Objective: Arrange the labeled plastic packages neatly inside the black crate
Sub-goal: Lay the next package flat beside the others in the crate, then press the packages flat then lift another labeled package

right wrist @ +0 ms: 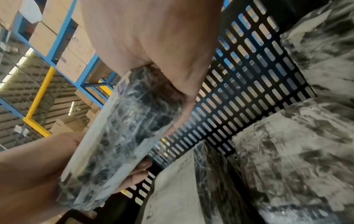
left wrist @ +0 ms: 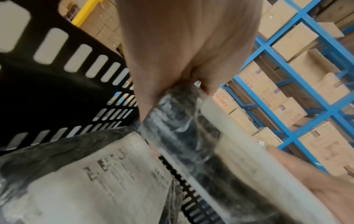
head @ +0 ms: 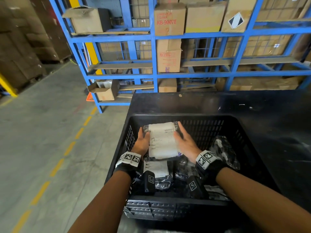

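Observation:
A black slotted crate point(head: 198, 117) stands on a dark table. Over its left half I hold a clear plastic package with a white label point(head: 162, 140), tilted up at the far end. My left hand point(head: 143, 140) grips its left edge and my right hand point(head: 184, 142) grips its right edge. The left wrist view shows the held package point(left wrist: 182, 128) edge-on under my palm. In the right wrist view the package point(right wrist: 118, 136) has left-hand fingers point(right wrist: 141, 165) curled beneath it. Another labelled package point(head: 156, 169) lies flat below. A crumpled one point(head: 223, 148) leans at the crate's right wall.
Blue steel shelving point(head: 154, 52) loaded with cardboard boxes point(head: 169, 19) stands just behind the table point(head: 252, 106). Concrete floor with a dashed yellow line point(head: 69, 148) runs along the left. More plastic packages point(right wrist: 287, 159) fill the crate's near right part.

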